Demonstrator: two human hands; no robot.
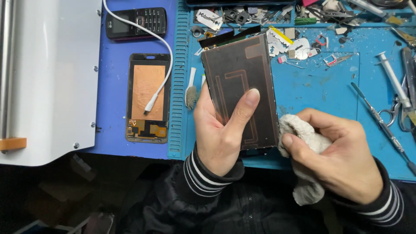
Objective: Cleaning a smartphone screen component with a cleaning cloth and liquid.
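My left hand holds a dark rectangular phone screen panel back side up, thumb pressed across its lower middle. Copper-coloured traces run over the panel's back, and a thin flex strip sticks out at its top edge. My right hand is closed around a bunched off-white cloth, right beside the panel's lower right corner. Both hands hover over the near edge of a blue work mat.
A second screen assembly with a copper sheet lies at left, a white cable across it. A black keypad phone sits behind. Tweezers, a syringe, a small brush and several small parts lie around. A white machine stands far left.
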